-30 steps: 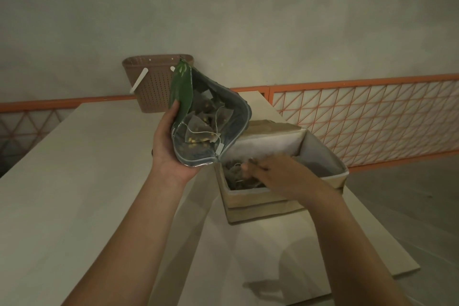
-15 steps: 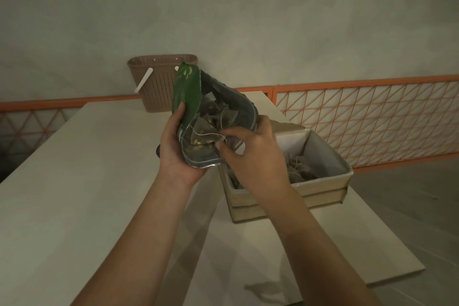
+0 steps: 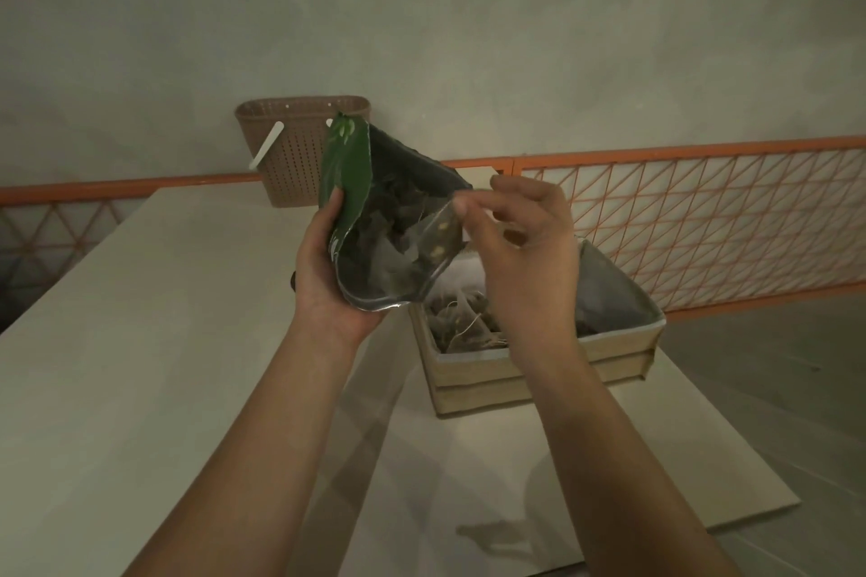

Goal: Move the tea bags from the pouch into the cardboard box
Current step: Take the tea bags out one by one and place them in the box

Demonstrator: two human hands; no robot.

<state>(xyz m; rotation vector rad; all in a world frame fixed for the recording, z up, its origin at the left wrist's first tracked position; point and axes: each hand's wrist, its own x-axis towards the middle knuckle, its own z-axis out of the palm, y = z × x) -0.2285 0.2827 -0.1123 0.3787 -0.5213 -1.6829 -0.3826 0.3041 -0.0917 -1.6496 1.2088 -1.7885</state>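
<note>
The tea bag (image 3: 438,244) we pinch by its top corner between right hand (image 3: 525,258) thumb and fingertips looks light, soft and easily torn, half out of the one pouch (image 3: 375,220). Our left hand (image 3: 328,276) grips that pouch just beside the one cardboard box (image 3: 539,370); bags inside both are too tangled to count.
</note>
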